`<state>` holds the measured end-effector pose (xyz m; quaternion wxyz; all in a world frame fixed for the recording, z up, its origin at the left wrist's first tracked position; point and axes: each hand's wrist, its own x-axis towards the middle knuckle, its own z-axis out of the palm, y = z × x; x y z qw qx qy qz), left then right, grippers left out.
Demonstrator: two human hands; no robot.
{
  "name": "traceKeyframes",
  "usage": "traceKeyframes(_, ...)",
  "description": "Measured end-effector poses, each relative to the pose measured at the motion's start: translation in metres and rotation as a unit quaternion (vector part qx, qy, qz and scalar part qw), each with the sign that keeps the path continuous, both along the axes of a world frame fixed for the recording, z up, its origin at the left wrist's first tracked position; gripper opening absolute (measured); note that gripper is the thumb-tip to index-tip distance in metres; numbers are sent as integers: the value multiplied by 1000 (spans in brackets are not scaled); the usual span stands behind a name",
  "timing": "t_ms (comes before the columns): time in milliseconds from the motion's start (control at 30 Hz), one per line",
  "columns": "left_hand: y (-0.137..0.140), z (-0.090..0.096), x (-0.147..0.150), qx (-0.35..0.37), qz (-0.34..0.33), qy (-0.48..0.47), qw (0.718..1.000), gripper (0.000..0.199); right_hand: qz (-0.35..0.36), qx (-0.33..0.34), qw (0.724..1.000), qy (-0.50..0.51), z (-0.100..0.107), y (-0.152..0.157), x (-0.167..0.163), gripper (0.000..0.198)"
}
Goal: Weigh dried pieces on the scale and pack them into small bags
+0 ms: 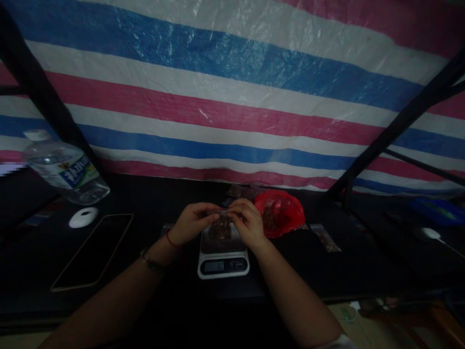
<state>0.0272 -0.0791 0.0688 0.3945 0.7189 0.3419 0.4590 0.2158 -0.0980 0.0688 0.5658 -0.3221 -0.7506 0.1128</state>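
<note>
Both hands pinch the top edge of a small clear plastic bag (220,230) with brown bits inside. My left hand (192,222) is closed on its left corner, and my right hand (248,224) grips the right corner. Directly beneath the bag is a white digital kitchen scale (224,269) with a lit display; whether the bag touches its plate I cannot tell. Just right of my right hand lies an open red plastic bag (286,213) holding more brown pieces.
A filled clear bag (326,238) lies to the right, and several more bags (250,191) lie behind. On the left are a phone (92,254), a white mouse (83,217) and a large plastic bottle (69,167). Black frame bars (385,128) and a striped tarp (218,111) bound the table.
</note>
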Motion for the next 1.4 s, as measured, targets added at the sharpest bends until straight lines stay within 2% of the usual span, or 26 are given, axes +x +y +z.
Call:
traceKeyframes(133, 0, 2, -2, 9, 45, 13, 999, 20, 9, -101, 995, 26, -6, 5, -2, 24)
traceKeyframes(267, 0, 3, -4, 29, 63, 10, 998, 18, 30, -146, 989, 20, -7, 9, -2, 7)
traceKeyframes(600, 7, -4, -2, -12, 98, -41, 994, 21, -36, -127, 989, 61, 1, 7, -1, 8)
traceKeyframes(767, 5, -4, -3, 3, 96, -83, 992, 17, -30, -78, 995, 58, 4, 3, -1, 7)
traceKeyframes(967, 3, -3, -1, -17, 70, -87, 994, 24, -32, -36, 995, 83, 6, 0, -1, 7)
traceKeyframes(1200, 8, -9, -2, -29, 101, -102, 989, 32, -43, -71, 992, 92, 1, 3, 0, 3)
traceKeyframes(1400, 9, -10, -4, -33, 83, -128, 988, 26, -52, -92, 990, 91, 3, 1, -3, 6)
